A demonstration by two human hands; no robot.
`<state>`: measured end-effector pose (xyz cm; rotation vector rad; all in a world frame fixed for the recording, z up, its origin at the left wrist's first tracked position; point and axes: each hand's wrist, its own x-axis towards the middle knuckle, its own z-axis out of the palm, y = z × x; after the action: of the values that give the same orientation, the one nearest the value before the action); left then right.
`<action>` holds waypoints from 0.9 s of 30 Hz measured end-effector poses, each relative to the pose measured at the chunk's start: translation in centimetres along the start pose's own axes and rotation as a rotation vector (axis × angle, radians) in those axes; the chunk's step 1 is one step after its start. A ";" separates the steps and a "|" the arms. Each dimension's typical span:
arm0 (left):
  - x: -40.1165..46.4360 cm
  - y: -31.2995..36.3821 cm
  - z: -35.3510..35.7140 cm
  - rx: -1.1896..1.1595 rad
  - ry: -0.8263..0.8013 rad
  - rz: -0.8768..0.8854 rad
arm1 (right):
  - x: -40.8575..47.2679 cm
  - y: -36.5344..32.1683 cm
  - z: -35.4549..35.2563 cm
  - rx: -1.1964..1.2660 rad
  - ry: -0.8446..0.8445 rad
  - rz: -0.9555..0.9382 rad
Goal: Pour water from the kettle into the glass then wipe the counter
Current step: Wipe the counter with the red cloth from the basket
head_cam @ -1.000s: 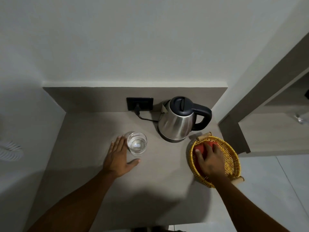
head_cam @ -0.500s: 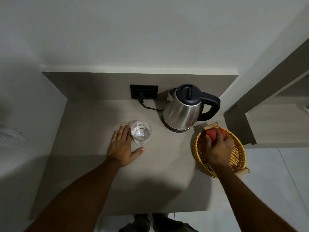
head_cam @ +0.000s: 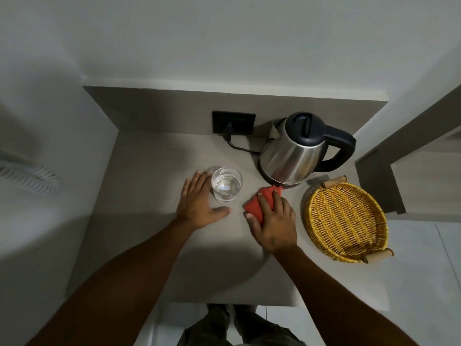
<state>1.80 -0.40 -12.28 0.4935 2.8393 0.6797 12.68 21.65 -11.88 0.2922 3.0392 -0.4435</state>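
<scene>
A steel kettle (head_cam: 290, 156) with a black lid and handle stands upright on its base at the back of the grey counter (head_cam: 154, 171). A clear glass (head_cam: 226, 185) with water in it stands left of the kettle. My left hand (head_cam: 199, 203) lies flat on the counter, fingers apart, touching the glass's left side. My right hand (head_cam: 272, 219) presses a folded red cloth (head_cam: 257, 203) onto the counter between the glass and the kettle's base; the hand covers much of the cloth.
A yellow wicker basket (head_cam: 345, 219) with wooden handles sits at the right, nothing in it. A black wall socket (head_cam: 233, 122) with the kettle's cord is at the back. Walls close in left and back; a wooden partition (head_cam: 379, 181) stands right.
My right hand has lifted the red cloth out of the basket and brought it left, down onto the counter beside the glass. The left hand stays by the glass.
</scene>
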 end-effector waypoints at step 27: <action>1.1 1.0 -8.0 -0.494 0.322 -0.075 | 5.2 -3.2 0.7 0.041 -0.044 -0.174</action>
<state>-0.89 -2.37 -4.91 0.2071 2.7873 1.5047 6.97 19.34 -12.05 0.0197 3.0278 -0.5152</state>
